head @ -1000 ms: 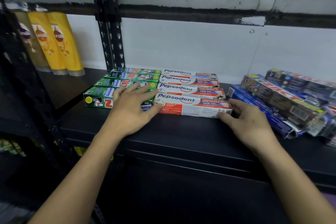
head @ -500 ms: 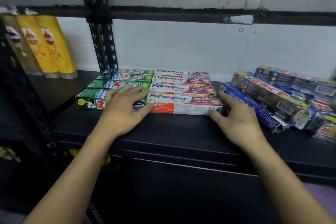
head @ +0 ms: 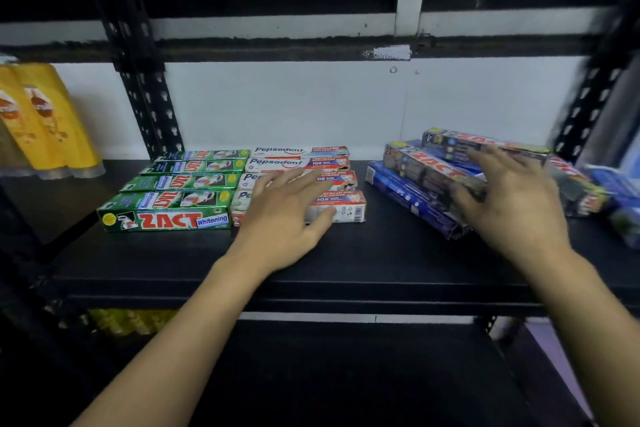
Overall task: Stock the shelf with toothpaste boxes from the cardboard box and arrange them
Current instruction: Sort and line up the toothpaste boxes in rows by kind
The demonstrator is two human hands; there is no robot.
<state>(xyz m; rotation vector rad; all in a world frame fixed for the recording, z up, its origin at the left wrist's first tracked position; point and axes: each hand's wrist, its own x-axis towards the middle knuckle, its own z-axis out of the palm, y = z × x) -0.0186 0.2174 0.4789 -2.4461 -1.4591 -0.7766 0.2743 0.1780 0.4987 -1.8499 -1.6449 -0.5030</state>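
Black-boxed toothpaste (head: 436, 172) lies askew on the shelf (head: 346, 263); my right hand (head: 516, 204), fingers spread, rests on it (left hand (head: 287, 215) flat, spread, on the white boxes (head: 301, 163)). Best slide it square.

Black shelf (head: 346, 263), dark and flat, front strip bare. At the left, green Zact boxes (head: 166, 211) lie in a row running front to back, four showing. Tight beside them, white-and-red Pepsodent boxes (head: 298, 163), also in a row of four. Well to the right, a loose, skewed heap of blue boxes (head: 408, 196) and darker ones. On the neighbouring shelf at far left, yellow bottles (head: 45, 121) stand upright.
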